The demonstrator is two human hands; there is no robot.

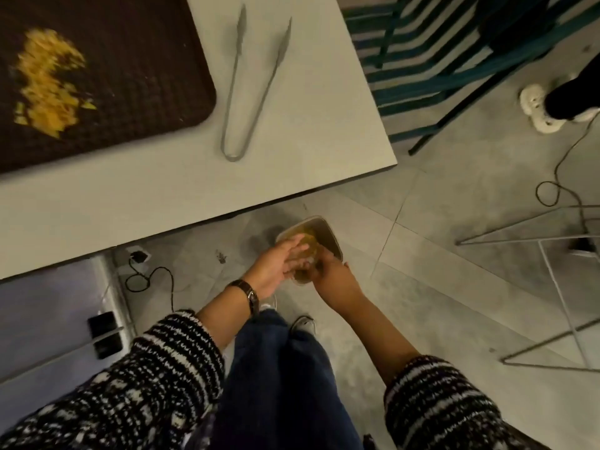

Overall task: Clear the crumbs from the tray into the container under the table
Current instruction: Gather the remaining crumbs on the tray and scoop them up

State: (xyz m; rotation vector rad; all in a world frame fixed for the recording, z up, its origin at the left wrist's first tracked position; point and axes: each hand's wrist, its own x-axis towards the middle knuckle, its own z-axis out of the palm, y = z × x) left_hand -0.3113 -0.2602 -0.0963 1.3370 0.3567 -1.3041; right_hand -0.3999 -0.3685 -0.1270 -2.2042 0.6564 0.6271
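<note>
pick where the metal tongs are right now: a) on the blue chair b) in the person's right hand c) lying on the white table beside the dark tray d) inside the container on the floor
c: the tongs lie untouched on the white table, just right of the dark tray, while both hands are down at the container on the floor.

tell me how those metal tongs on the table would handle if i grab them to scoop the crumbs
The tongs look like thin bent metal, so probably light and springy; the arms lie splayed apart and would need squeezing. Their smooth finish may feel slippery. The narrow tips would likely grip the small loose crumbs on the tray poorly.
</note>
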